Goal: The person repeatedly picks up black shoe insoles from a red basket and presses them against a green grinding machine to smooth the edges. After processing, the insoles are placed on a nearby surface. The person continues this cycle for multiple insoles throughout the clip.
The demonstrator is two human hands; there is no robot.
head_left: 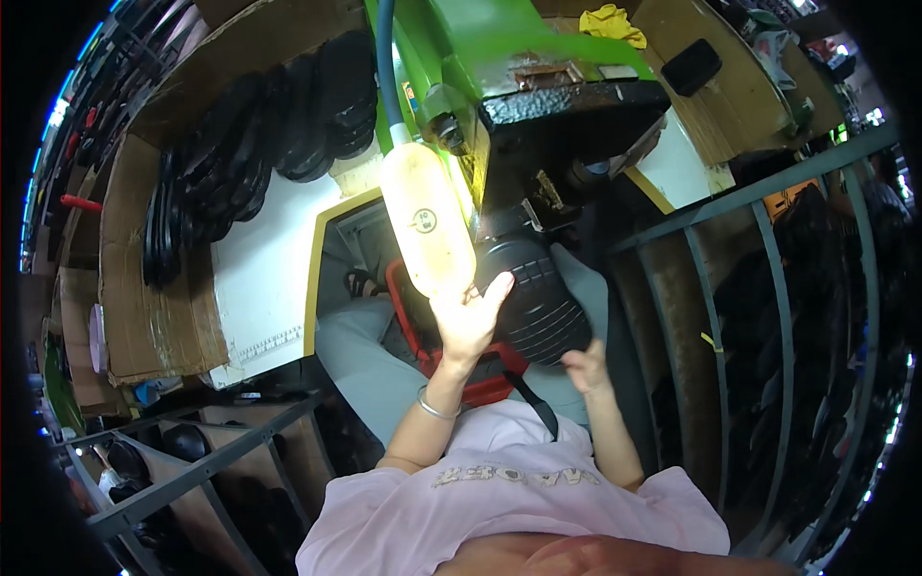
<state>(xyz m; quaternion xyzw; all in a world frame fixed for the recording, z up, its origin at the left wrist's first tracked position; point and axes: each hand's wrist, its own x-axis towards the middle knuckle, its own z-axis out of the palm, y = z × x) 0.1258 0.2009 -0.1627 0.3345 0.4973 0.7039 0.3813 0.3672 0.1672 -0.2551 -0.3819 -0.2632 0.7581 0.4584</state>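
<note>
A black shoe sole (538, 305) with ridges across it is tilted above my lap, just under the head of a green machine (538, 43). At its left edge my left hand (468, 324) grips it, the thumb pointing up along the rim; the other fingers are largely hidden behind a lamp. My right hand (588, 369) is closed at the sole's lower right edge, with its fingers mostly out of sight underneath. The glowing, pale yellow lamp head (427, 226) hangs from a blue-grey flexible neck, right beside my left hand. The sole's upper end lies close to the machine's dark lower parts.
On the white worktop (264, 259), an open cardboard box (120, 278) holds several black soles (216, 173). Another box (735, 125) stands at the far right with a yellow cloth (613, 25). Metal rack rails (768, 187) flank me on the right, and a lower rack (206, 480) on the left.
</note>
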